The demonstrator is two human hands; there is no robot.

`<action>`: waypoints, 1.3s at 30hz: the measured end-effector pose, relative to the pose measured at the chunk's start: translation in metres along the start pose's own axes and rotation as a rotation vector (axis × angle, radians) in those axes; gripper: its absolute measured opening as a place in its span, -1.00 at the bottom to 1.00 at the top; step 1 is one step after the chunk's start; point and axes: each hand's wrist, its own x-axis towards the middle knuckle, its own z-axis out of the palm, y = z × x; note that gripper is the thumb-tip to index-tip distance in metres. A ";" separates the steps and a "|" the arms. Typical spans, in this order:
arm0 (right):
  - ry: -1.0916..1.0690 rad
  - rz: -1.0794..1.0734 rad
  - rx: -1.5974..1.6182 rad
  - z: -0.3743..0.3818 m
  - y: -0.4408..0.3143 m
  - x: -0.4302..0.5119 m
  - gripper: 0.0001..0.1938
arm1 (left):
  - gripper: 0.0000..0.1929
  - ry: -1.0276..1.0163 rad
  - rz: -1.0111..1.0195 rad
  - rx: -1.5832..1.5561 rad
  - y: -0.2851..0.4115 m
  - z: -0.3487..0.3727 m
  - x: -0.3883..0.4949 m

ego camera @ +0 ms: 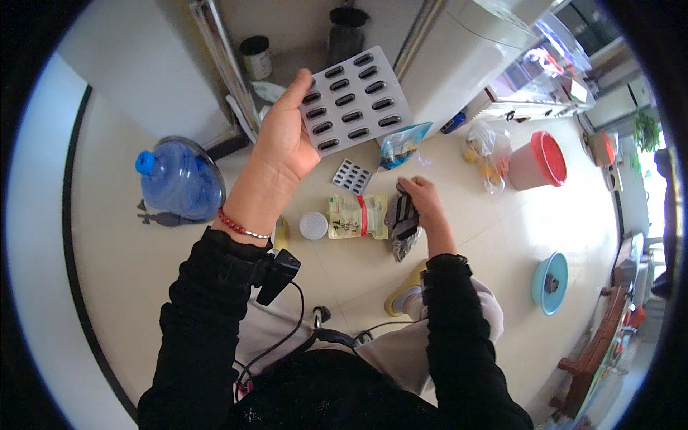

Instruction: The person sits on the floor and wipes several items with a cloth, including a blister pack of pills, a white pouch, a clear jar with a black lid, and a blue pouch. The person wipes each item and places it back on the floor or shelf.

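Observation:
My left hand grips a large silver blister pack by its left edge, raised towards my head. Rows of dark capsules sit in its pockets. Lower down, my right hand pinches the top of a grey, dark-striped crumpled thing, either a cloth or a bag. Against its left side lies a pale yellow pouch with a red band and printed writing. A smaller-looking blister pack lies on the floor just above the pouch. Left of the pouch is a round whitish lid or jar top.
A blue packet stands behind the raised pack. Blue water jug at left; clear bag of yellow and orange items, red-rimmed bin and turquoise basin at right. A cable hangs by my left sleeve.

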 end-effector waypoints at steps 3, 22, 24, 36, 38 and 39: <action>0.155 0.094 -0.151 0.014 0.074 0.028 -0.88 | -0.66 0.032 0.013 0.091 0.004 -0.016 -0.008; 0.110 0.399 0.267 0.100 0.126 0.141 -0.65 | -0.68 0.328 0.086 0.223 0.030 -0.028 -0.016; 0.109 0.410 0.298 0.095 0.134 0.139 -0.65 | -0.66 0.344 0.088 0.232 0.028 -0.027 -0.012; -0.025 0.292 0.631 0.093 0.108 0.118 -0.66 | -0.70 0.216 0.086 0.210 0.023 -0.024 -0.019; -0.052 0.245 0.716 0.096 0.104 0.122 -0.66 | -0.73 0.209 0.126 0.180 0.023 -0.027 -0.021; -0.068 0.215 0.762 0.094 0.102 0.125 -0.66 | -0.75 0.197 0.160 0.178 0.023 -0.028 -0.021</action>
